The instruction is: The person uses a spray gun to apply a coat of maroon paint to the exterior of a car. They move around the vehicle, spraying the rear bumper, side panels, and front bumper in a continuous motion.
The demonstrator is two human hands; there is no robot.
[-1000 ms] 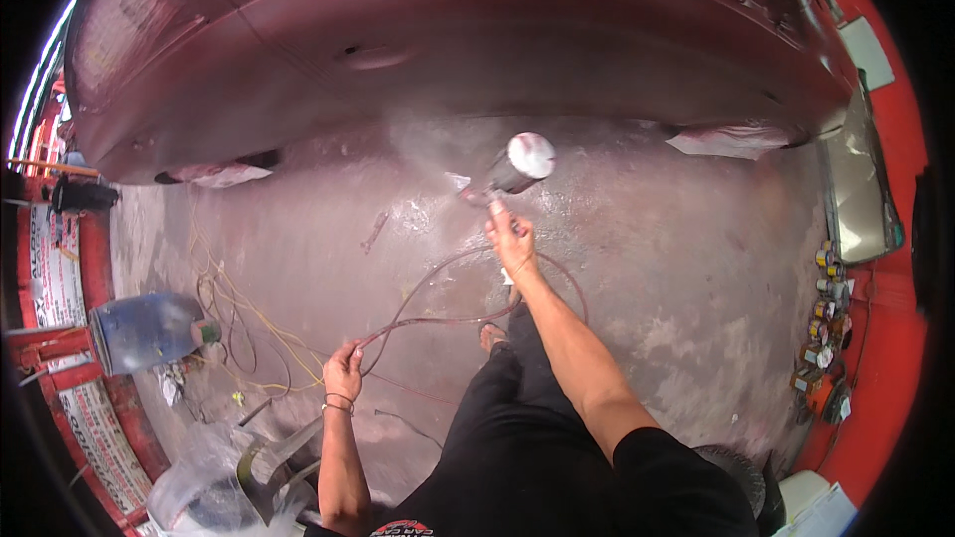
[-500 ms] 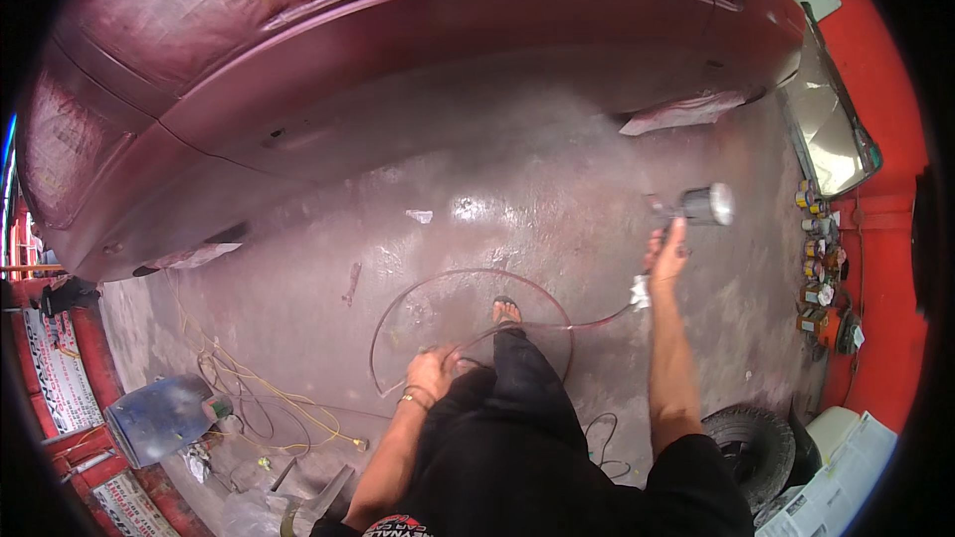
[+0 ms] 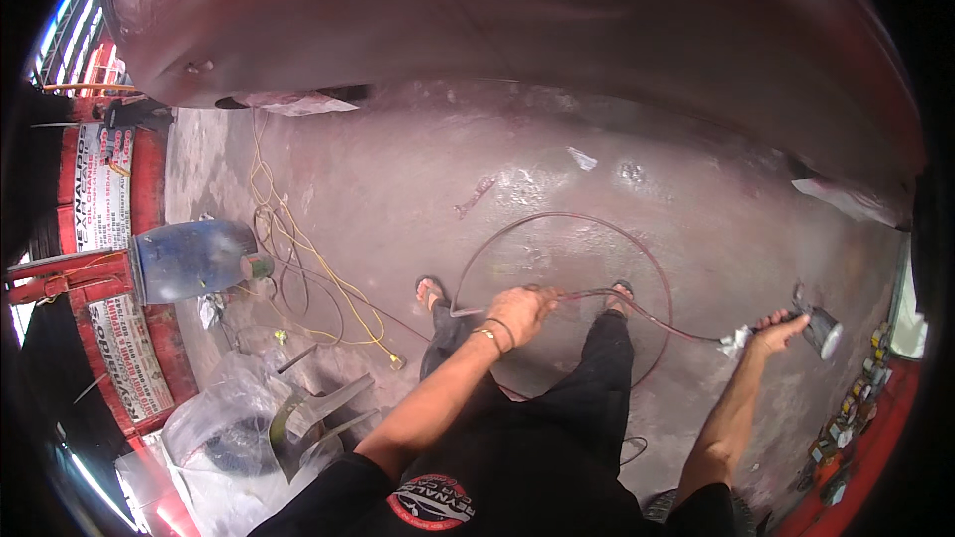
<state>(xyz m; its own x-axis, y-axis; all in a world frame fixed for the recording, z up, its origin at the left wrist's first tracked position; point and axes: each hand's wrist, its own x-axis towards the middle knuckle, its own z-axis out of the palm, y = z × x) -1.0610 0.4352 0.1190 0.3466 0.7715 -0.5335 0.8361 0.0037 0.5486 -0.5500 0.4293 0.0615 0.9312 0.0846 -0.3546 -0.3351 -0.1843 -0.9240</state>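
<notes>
You stand on a grey floor (image 3: 398,154), stained and glossy in patches, facing a dull maroon vehicle body (image 3: 557,45) that spans the top of the view. To your left, a blue drum (image 3: 189,261) lies on its side against red framing, and a bundle of clear plastic sheeting (image 3: 199,418) sits nearer to you. A dark red hose (image 3: 686,331) forms a wide loop in front of your legs and runs on to your right; a yellow cord (image 3: 396,362) trails across the floor near the drum. Small cans (image 3: 854,403) stand clustered along the right side. The spray gun (image 3: 824,333), with its grey cup tilted, is at far right, clear of the panel. Your right hand (image 3: 776,332) has its fingers wrapped around the gun's handle; your left hand (image 3: 522,315) has its fingers closed around the hose. White wrapping (image 3: 734,342) covers the hose beside the gun. A pale scrap (image 3: 582,158) lies on the floor ahead.
</notes>
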